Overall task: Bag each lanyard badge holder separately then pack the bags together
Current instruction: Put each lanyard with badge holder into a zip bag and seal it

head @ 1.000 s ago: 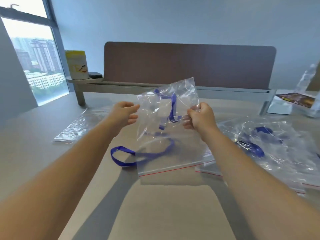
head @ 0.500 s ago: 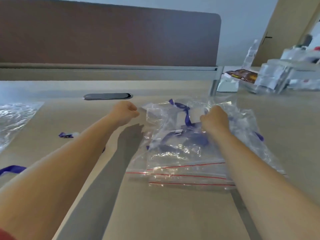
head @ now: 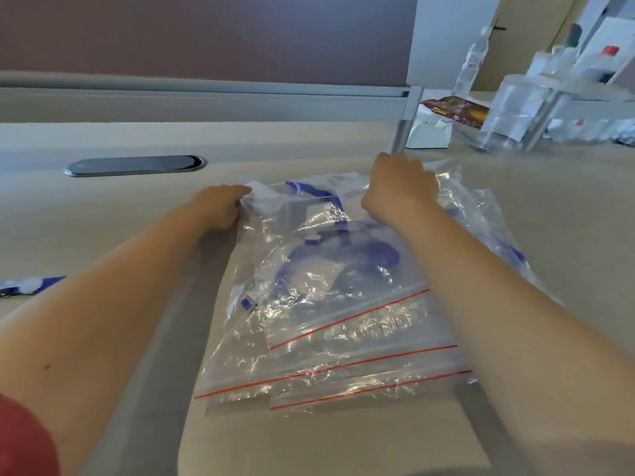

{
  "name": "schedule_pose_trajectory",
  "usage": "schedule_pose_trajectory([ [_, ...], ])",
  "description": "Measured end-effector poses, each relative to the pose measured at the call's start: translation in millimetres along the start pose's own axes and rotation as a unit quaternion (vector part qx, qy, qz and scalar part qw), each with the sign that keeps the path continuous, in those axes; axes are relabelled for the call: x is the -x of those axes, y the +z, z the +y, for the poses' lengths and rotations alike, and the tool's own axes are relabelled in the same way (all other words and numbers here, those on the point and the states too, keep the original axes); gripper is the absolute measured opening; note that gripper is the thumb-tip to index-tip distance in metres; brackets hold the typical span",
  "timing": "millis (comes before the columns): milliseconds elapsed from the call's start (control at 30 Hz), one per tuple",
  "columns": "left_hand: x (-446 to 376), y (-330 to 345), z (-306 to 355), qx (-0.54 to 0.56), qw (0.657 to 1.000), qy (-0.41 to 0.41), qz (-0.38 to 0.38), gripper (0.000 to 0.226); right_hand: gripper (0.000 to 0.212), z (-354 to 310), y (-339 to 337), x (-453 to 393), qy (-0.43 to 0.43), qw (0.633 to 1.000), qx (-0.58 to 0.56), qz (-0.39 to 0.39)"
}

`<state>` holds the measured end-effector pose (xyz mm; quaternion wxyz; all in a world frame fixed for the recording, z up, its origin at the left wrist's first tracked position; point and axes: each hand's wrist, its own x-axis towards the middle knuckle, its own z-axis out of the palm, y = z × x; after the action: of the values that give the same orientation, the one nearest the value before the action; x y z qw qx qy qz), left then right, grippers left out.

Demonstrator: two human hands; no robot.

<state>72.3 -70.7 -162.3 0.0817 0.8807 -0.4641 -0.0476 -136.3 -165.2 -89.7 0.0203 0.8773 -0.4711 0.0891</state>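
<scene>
On the desk [head: 515,214], 3 red zip-seal lines mark the near edges of a stack of clear bags [head: 343,338] holding blue lanyards [head: 374,255]. At the stack's far end the left hand [head: 220,209] pinches a crumpled bag corner, and the right hand [head: 402,190] rests curled on the plastic, its grip hidden. Beyond lie a cable grommet [head: 134,165] and a brown divider panel [head: 206,32].

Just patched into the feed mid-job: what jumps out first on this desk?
A stack of clear zip bags with red seal lines lies mid-desk, blue lanyards showing through. The left hand and right hand both hold the stack's far edge. Another blue lanyard lies loose at the far left.
</scene>
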Motion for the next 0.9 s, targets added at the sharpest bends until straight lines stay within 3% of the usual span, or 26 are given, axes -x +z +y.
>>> schedule_pose_trajectory([
  [300,21.9,-3.5,-19.4,-0.179,0.982,-0.016,0.048,0.035,0.03,-15.0,-3.0,15.1,-0.067,0.996,-0.058,0.025],
  [433,41.1,-9.1,-25.4,-0.129,0.991,-0.034,0.023,0.04,0.027,-24.9,-1.4,28.6,-0.097,0.991,-0.083,0.029],
  [667,82.2,-18.4,-16.7,-0.297,0.954,-0.001,0.041,0.034,0.026,-41.7,10.7,56.4,-0.137,0.983,-0.125,0.005],
  [900,139.5,-77.6,-35.8,-0.274,0.951,-0.029,0.137,0.028,0.025,-73.3,6.9,94.8,-0.159,0.974,-0.161,-0.028],
])
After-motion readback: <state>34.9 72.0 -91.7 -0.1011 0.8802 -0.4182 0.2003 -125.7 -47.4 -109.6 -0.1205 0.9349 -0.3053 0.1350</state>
